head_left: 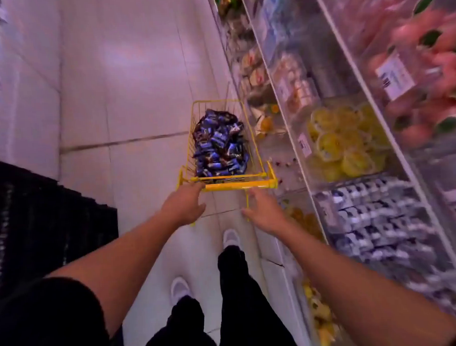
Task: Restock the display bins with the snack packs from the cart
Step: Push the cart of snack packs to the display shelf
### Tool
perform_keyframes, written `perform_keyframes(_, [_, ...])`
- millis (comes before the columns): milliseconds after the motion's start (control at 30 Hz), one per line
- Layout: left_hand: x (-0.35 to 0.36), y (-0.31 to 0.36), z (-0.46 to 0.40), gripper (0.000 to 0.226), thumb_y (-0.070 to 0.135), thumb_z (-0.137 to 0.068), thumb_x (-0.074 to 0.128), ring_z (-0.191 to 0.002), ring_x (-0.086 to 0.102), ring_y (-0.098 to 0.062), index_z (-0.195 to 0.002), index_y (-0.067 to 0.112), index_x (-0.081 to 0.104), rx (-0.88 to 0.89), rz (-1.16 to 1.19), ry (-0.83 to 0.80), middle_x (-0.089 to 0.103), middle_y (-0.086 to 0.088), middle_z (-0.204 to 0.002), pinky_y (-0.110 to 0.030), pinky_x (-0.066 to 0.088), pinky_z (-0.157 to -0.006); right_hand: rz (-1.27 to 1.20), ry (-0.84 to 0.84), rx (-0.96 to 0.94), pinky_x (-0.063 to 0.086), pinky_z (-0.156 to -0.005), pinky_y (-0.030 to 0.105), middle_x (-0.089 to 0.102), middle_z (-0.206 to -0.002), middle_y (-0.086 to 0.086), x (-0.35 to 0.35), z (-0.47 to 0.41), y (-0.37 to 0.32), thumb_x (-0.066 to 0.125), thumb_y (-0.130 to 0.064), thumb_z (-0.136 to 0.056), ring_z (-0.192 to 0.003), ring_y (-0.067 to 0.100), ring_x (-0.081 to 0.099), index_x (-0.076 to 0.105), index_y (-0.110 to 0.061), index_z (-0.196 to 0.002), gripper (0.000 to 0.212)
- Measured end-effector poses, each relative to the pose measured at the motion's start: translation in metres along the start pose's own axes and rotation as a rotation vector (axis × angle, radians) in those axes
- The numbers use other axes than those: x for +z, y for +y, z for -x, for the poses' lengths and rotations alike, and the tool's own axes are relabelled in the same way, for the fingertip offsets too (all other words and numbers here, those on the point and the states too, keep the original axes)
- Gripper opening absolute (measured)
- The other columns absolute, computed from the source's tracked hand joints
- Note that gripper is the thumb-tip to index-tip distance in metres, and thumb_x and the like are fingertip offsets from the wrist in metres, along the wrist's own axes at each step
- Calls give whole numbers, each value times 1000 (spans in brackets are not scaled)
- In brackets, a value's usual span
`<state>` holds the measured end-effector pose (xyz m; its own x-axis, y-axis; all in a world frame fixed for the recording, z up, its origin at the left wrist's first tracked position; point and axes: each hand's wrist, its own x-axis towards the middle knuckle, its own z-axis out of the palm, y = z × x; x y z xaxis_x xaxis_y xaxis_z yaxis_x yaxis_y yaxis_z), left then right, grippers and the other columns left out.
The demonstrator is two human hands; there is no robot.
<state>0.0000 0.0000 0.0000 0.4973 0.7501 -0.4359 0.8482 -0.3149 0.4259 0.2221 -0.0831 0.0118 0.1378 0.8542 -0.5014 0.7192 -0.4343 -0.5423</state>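
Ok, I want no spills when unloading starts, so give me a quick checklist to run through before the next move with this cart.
1. Cart loaded with blue snack packs: ok.
2. Left hand gripping the cart handle: not ok, fingertips only reach its left end.
3. Right hand gripping the handle: not ok, open just below it.
4. Cart parked beside the display bins: ok, close along their right side.
5. Matching blue-and-white bin within reach: ok, beside the right arm.
6. Free room in that bin: cannot tell, blurred.
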Motion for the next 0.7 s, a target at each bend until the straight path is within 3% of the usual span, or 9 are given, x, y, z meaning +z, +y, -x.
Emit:
perform_keyframes(167, [26,-16,-96,66,50,-85,65,-121,50,-28,-138,18,44,4,-282,-123,51,-7,-133,-41,44,-99,260,-9,-78,47,-99,41,51,-137,10,-9,-102,26,76,-30,-79,-125,32,49,47,-18,-137,66])
perform_keyframes(300, [58,-36,-135,43,53,-88,60,-101,60,-26,-118,22,53,-52,-223,-409,62,-6,-113,-41,52,-86,496,-204,-155,48,-88,40,63,-124,8,-5,-152,58,71,-36,-84,-115,32,59,55,-21,-127,48])
perform_keyframes(367, [70,-49,-139,38,60,-89,54,-89,62,-26,-105,26,54,-33,-210,-361,64,-5,-98,-39,52,-77,577,-288,-193,47,-81,38,67,-116,5,1,-164,74,64,-44,-89,-110,30,62,59,-24,-115,33])
perform_keyframes(500, [79,-70,-139,39,69,-89,42,-70,59,-21,-95,31,50,117,-286,-199,61,3,-78,-36,51,-64,794,-246,-391,40,-66,35,71,-104,1,11,-176,90,55,-53,-93,-95,27,67,57,-29,-117,33])
perform_keyframes(600, [73,-84,-149,39,69,-90,39,-59,51,-15,-95,32,49,157,-287,-160,61,4,-74,-31,46,-54,888,-166,-469,32,-53,31,72,-84,1,14,-190,84,63,-53,-88,-73,27,70,61,-29,-106,30])
perform_keyframes(700, [52,-102,-167,39,67,-91,38,-63,58,-19,-98,31,49,139,-267,-157,62,3,-76,-31,42,-54,960,-133,-481,23,-47,27,67,-62,0,8,-221,61,77,-57,-74,-51,26,65,63,-25,-85,37])
